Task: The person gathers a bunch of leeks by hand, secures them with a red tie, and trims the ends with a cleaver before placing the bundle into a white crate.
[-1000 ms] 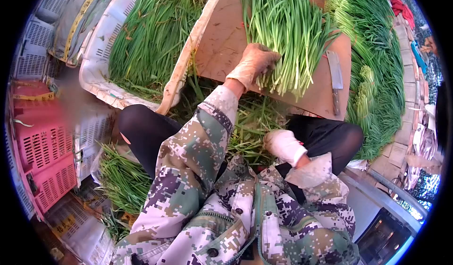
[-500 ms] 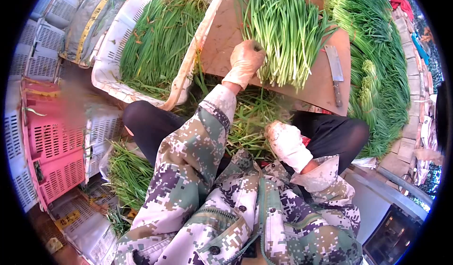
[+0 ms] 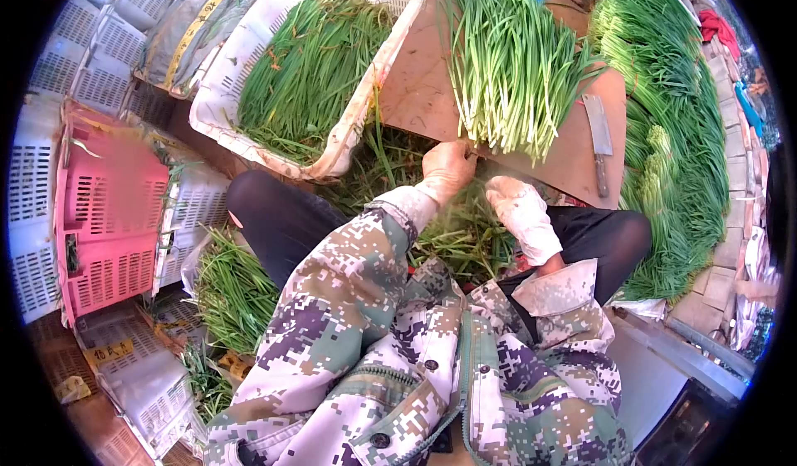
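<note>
Centre frame, the gloved left hand (image 3: 447,169) curls at the near edge of the brown wooden board (image 3: 419,92), touching the cut ends of the long green chive bundle (image 3: 506,59) lying on it; whether it grips them is unclear. The white-gloved right hand (image 3: 516,208) sits just beside, too blurred to tell if it is open or closed. A steel cleaver (image 3: 598,134) rests on the board's right side.

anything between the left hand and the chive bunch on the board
Nothing visible. The left hand is right at the near ends of the chive bunch on the board; the knife lies off to its right.
</note>
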